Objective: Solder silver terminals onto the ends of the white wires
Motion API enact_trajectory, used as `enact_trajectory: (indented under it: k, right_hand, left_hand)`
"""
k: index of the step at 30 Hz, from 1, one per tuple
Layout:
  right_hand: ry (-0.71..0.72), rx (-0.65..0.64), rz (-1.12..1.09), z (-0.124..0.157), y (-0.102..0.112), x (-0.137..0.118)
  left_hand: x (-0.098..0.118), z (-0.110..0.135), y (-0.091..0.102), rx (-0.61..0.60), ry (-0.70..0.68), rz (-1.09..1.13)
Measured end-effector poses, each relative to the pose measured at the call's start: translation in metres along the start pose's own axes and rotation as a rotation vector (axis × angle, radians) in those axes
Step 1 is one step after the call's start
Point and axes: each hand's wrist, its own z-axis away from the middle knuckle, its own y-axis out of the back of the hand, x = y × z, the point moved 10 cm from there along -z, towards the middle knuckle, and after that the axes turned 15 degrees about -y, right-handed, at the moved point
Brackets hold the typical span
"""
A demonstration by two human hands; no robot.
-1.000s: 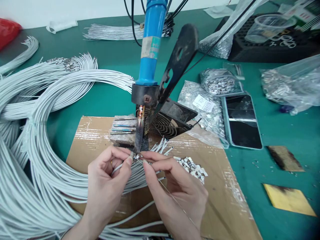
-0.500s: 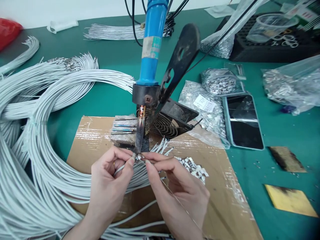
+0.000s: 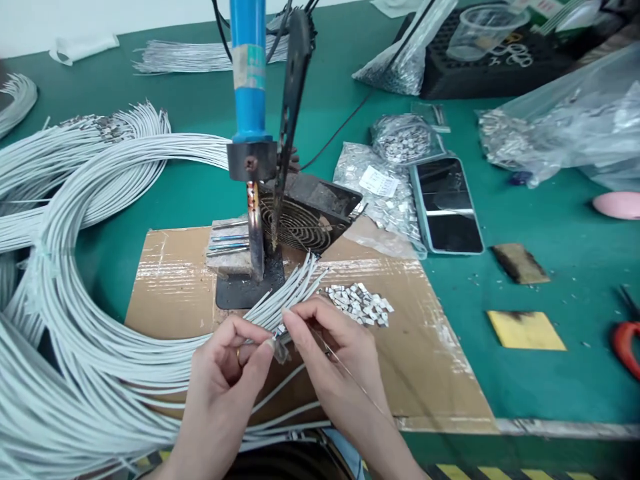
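My left hand [image 3: 227,373] pinches the end of a white wire [image 3: 260,333] between thumb and forefinger. My right hand [image 3: 333,353] is closed on a thin strand of solder wire [image 3: 350,377] that trails back toward me, its fingertips meeting the left hand's at a small metal terminal [image 3: 279,331]. Both hands hover over a taped cardboard sheet [image 3: 430,347], a little in front of the tip of a blue-handled soldering iron [image 3: 249,87] held upright in a black stand [image 3: 290,100]. A loose pile of small metal terminals [image 3: 360,303] lies just right of my right hand.
Big coils of white wire [image 3: 75,280] fill the left side of the green table [image 3: 550,267]. A small black fan [image 3: 305,220], bags of terminals [image 3: 385,193], a phone [image 3: 447,203], a yellow sponge [image 3: 525,330] and red-handled cutters [image 3: 625,340] lie to the right.
Both hands have drawn back from the iron's tip toward me, still pinching the wire and solder together. The camera view has shifted, so the iron now looks upright.
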Motion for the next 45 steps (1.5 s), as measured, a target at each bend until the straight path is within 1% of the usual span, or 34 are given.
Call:
enact_trajectory:
  k: [3,6,11,22,32,36,40,45]
  right_hand:
    - [-0.104,-0.083,-0.094,0.001,-0.006,0.007]
    - [-0.183,-0.135,-0.168,0.003,-0.009,0.012]
    - [-0.239,-0.205,-0.243,0.008,-0.015,0.015]
    - [-0.237,-0.219,-0.272,0.011,-0.014,0.013]
    - [-0.239,-0.206,-0.28,0.011,-0.013,0.016]
    - [-0.185,-0.155,-0.255,0.013,-0.008,0.013]
    - [-0.101,-0.097,-0.227,0.017,-0.001,0.008]
    - [-0.068,-0.09,-0.22,0.021,0.0,0.007]
  left_hand:
    - [-0.004,0.009,-0.001,-0.04,0.076,0.039]
    - [-0.001,0.014,-0.001,-0.032,0.107,0.039]
    - [0.002,0.02,-0.001,-0.006,0.127,0.036]
    - [0.004,0.022,-0.001,-0.02,0.116,0.012]
    - [0.003,0.024,-0.002,0.005,0.122,0.013]
    - [0.0,0.025,-0.001,-0.008,0.124,-0.002]
    - [-0.001,0.024,0.0,-0.025,0.085,-0.022]
    - [-0.002,0.024,0.0,-0.05,0.048,-0.028]
